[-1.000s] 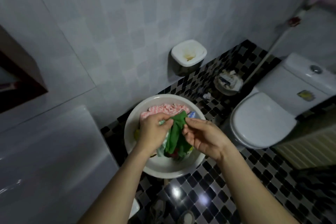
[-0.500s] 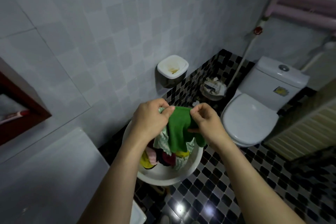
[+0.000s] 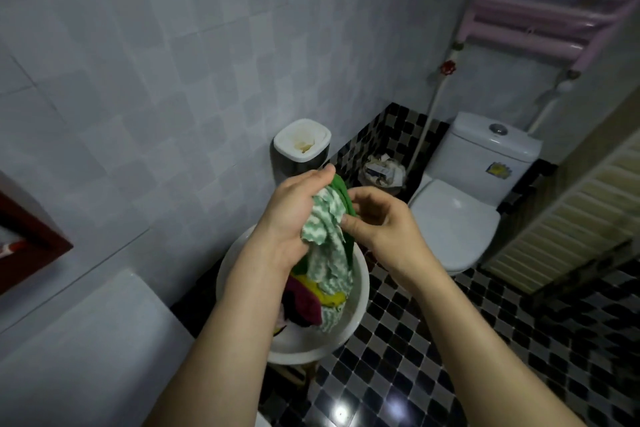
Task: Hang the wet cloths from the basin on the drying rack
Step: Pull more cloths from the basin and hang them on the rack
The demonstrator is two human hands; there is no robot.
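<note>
A white basin (image 3: pixel 353 317) sits low in front of me, holding several wet cloths in yellow, maroon and green-and-white. My left hand (image 3: pixel 294 215) grips the top of a green-and-white patterned cloth (image 3: pixel 327 246) that hangs down into the basin. A plain dark green cloth (image 3: pixel 344 199) lies bunched behind it, between both hands. My right hand (image 3: pixel 377 222) pinches the cloths at their right edge. The pink drying rack (image 3: pixel 554 0) is mounted high on the wall at the upper right.
A white toilet (image 3: pixel 460 218) stands right of the basin. A wall-mounted white bin (image 3: pixel 301 146) and a small wastebasket (image 3: pixel 382 170) are behind the hands. A white appliance top (image 3: pixel 86 350) fills the lower left. The floor (image 3: pixel 485 357) has black-and-white tiles.
Both hands have lifted the cloths higher above the basin. The patterned cloth now shows in front of the plain green one. The view has tilted up, revealing more of the pink rack.
</note>
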